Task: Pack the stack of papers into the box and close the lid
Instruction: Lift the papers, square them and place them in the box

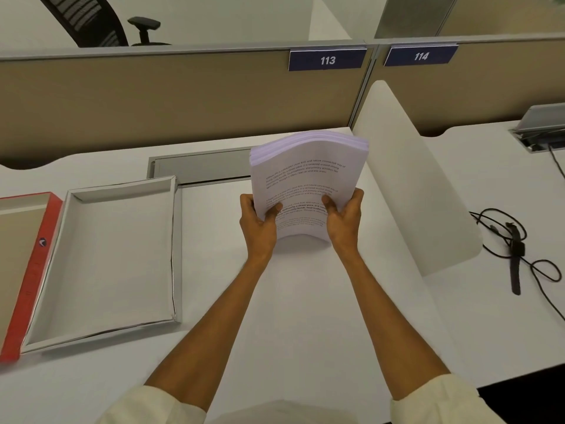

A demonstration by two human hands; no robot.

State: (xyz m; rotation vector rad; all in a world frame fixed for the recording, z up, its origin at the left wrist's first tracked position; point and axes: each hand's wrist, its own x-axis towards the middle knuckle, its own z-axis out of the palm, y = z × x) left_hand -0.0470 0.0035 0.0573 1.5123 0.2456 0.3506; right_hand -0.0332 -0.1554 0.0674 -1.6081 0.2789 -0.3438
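A thick stack of printed white papers (308,175) is held up above the white desk, tilted away from me and bowed in the middle. My left hand (258,224) grips its lower left edge, thumb on the top sheet. My right hand (344,221) grips the lower right edge the same way. To the left lies the open white box (175,240), shallow and with nothing inside. Its red lid (33,270) lies inside-up beside it at the left edge of the view.
A white curved divider (412,185) stands just right of the papers. Beyond it lie a black watch and tangled cable (516,249). A grey cable hatch (201,166) sits behind the box. Beige partition panels labelled 113 and 114 close off the back of the desk.
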